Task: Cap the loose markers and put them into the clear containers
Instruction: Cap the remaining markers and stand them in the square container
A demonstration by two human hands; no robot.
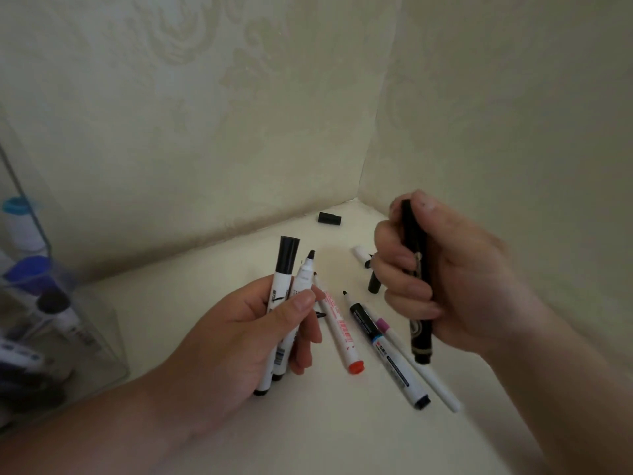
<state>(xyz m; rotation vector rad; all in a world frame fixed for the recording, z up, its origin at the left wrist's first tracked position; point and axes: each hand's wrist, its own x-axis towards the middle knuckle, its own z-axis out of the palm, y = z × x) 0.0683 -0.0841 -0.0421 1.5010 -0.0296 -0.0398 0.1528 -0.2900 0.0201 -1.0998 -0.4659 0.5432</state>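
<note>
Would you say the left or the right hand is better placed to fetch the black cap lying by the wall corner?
Right, probably: the right hand is nearer the black cap and grips only one black marker, while the left hand holds two white markers.

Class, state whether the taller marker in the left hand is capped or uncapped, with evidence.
Capped: a black cap covers the top of the taller marker in the left hand.

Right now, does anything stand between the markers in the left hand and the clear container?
Nothing visible does. Only bare white tabletop lies between the left hand, gripping white markers, and the clear plastic container at the left. Loose markers lie right of that hand.
</note>
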